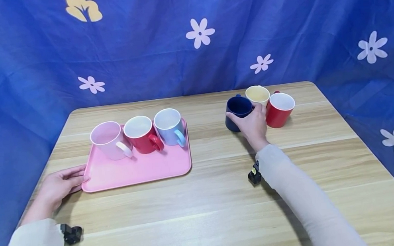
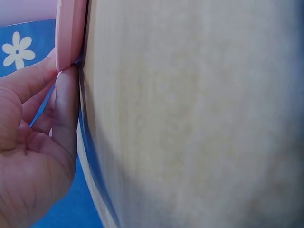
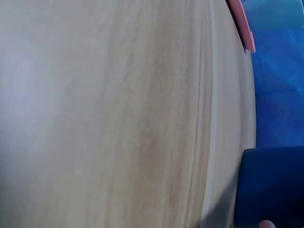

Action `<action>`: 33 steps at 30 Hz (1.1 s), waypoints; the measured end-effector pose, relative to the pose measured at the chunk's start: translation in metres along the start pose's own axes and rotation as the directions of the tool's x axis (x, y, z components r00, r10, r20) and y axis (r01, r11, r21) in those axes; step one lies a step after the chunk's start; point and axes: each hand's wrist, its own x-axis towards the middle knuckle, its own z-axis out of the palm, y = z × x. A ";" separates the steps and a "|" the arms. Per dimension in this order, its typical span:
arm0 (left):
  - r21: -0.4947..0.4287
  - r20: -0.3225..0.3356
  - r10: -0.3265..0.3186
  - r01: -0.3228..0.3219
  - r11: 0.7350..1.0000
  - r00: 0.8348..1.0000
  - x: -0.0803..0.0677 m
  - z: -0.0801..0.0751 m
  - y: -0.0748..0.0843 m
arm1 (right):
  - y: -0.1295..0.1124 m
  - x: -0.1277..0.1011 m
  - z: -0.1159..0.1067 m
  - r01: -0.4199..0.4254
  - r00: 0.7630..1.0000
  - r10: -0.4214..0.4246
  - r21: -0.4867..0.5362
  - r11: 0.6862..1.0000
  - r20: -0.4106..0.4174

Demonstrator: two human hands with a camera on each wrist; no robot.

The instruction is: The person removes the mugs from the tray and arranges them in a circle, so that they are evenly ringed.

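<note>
My right hand (image 1: 254, 127) grips a dark blue mug (image 1: 234, 124) from the near side, thumb to its left and fingers to its right. In the right wrist view the mug (image 3: 270, 187) stands at the lower right, one fingertip showing at its bottom edge. Close by are a cream mug (image 1: 257, 93) behind and a red mug (image 1: 279, 113) to the right. On the left, my left hand (image 1: 59, 185) pinches the near left corner of a pink tray (image 1: 134, 177). The left wrist view shows fingertips right at the tray's rim (image 2: 70, 35).
A pink mug (image 1: 110, 146), a red mug with white inside (image 1: 142, 141) and a light blue mug (image 1: 169, 132) stand in a row on the tray, handles toward the right front. A blue patterned curtain (image 1: 162, 62) surrounds the wooden table (image 1: 178, 221).
</note>
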 end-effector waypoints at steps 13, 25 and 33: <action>0.008 -0.001 -0.013 0.013 1.000 1.000 0.002 0.001 0.003 | 0.009 -0.017 -0.014 0.046 0.985 -0.056 0.064 0.997 0.165; 0.009 -0.002 -0.010 0.010 1.000 1.000 0.003 -0.001 -0.001 | 0.008 -0.040 -0.017 -0.050 0.962 0.008 0.146 0.988 0.272; 0.008 -0.002 -0.009 0.009 1.000 1.000 0.004 -0.001 -0.002 | -0.002 -0.054 -0.015 -0.089 0.920 0.037 0.116 0.989 0.391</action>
